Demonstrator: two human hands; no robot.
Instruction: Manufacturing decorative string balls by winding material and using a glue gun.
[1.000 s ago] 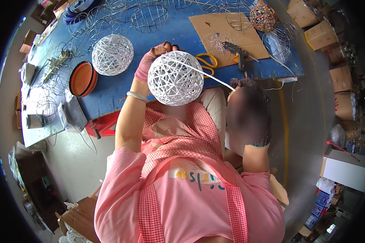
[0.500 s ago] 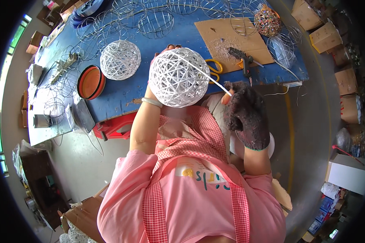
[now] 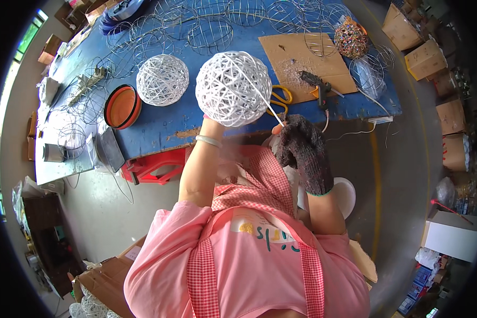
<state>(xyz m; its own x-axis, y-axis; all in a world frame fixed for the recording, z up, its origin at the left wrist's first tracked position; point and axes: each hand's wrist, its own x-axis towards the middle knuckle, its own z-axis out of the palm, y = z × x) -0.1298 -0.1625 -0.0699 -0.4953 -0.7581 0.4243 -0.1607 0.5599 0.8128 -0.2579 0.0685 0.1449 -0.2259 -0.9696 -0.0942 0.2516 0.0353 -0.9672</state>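
A ball wound of white cord [image 3: 233, 89] is held up over the table's front edge by my left hand [image 3: 210, 124]. Its fingers are hidden behind the ball, and a pale bangle circles the wrist. From the ball a taut strand of white cord [image 3: 271, 109] slants down to my right hand [image 3: 303, 151]. That hand wears a dark knitted glove with bare fingertips showing, and it pinches the strand. A second white cord ball [image 3: 162, 80] rests on the table to the left. Yellow-handled scissors [image 3: 282, 99] lie just right of the held ball.
On the blue table [image 3: 159, 130] stands an orange bowl with a black rim [image 3: 123, 107]. A glue gun [image 3: 317, 85] lies on a cardboard sheet [image 3: 281, 58], near a multicoloured ball [image 3: 351, 38]. Several wire frames [image 3: 209, 36] spread along the back. A red stool [image 3: 156, 170] sits under the table.
My right hand has moved left and slightly down, closer to the ball, with the cord still pinched. The ball has shifted up a little, and the left fingers that showed above it are now hidden.
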